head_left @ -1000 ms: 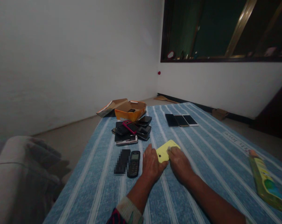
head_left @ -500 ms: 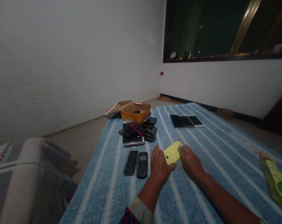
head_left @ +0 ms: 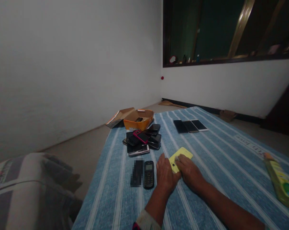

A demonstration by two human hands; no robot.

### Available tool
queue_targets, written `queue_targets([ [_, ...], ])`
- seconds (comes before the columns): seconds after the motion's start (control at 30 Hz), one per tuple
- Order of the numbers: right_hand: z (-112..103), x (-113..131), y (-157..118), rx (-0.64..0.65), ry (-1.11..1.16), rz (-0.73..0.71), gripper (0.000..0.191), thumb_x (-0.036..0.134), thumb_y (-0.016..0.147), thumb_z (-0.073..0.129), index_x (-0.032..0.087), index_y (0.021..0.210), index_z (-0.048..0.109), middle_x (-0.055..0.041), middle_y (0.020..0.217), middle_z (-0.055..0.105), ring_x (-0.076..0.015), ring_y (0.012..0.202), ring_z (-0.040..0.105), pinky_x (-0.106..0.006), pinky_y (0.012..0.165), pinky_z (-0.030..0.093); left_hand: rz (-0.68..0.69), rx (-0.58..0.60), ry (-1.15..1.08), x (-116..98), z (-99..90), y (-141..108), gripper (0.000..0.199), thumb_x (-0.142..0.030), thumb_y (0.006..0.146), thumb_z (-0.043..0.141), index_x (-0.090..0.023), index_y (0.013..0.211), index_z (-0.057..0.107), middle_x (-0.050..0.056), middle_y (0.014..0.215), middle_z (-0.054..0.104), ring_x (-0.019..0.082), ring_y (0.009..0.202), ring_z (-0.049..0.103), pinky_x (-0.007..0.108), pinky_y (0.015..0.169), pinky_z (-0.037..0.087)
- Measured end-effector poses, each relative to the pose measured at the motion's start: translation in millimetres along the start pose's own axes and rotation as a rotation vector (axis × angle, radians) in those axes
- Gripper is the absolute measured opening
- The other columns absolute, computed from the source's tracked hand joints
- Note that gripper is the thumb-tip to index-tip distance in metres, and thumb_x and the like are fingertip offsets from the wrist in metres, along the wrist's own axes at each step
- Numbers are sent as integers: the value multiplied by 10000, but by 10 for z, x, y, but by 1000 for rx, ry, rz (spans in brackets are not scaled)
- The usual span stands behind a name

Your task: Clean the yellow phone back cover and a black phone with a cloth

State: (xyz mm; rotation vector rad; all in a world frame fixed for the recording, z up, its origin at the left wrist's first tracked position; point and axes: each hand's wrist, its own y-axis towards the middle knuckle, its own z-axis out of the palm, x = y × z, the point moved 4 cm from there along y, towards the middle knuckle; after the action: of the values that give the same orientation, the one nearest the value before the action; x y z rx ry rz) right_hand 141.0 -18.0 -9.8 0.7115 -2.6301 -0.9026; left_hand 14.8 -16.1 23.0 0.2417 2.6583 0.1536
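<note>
A yellow phone (head_left: pixel 185 153) lies back side up, its dark camera spot near my hands. My left hand (head_left: pixel 167 174) grips the near left end of it, thumb along the lower edge and fingers at the upper. Over the phone's back, close to the camera spot, is my right hand (head_left: pixel 188 169), its fingers pinched on a small whitish wad (head_left: pixel 176 158) that looks like cloth or tissue. Left of my left hand lies a black keypad phone (head_left: pixel 149 174), face up, beside a dark blurred-out object (head_left: pixel 137 173).
Beyond the keypad phone is a pile of several phones (head_left: pixel 141 140), with an open orange box (head_left: pixel 137 124) behind it. Three flat phones (head_left: pixel 189 126) lie farther right. A yellow-green bottle (head_left: pixel 280 182) rests at the right on the striped blue cloth (head_left: pixel 115 188).
My right hand has slid left over the yellow phone, from its far right end to near the camera spot. My left hand keeps its hold. The view has shifted slightly.
</note>
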Motion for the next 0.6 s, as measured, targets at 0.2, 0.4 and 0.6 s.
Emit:
queue_targets([
  [0.2,0,-63,55,2,23,0,301,110,912,455,154,1134,654,-152,1161,656,-274,1145,560,-454,993,461,16,-5,-12,42,32,19,603,-369,705,681,-44,1196,551,240,1480,395,356,1412,332,440,1177,258],
  [0.4,5,-353,127,24,86,52,300,109,891,462,159,1118,652,-146,1126,644,-250,1094,556,-411,954,467,-25,38,-21,9,-11,23,659,-376,667,742,-70,1210,530,227,1503,369,349,1422,317,446,1167,267],
  [0.6,-40,-483,148,82,82,144,324,64,882,411,143,1091,646,-138,1116,640,-226,1064,565,-365,942,467,9,2,-12,14,-26,23,625,-383,670,738,-76,1180,545,238,1480,398,358,1406,345,468,1150,295],
])
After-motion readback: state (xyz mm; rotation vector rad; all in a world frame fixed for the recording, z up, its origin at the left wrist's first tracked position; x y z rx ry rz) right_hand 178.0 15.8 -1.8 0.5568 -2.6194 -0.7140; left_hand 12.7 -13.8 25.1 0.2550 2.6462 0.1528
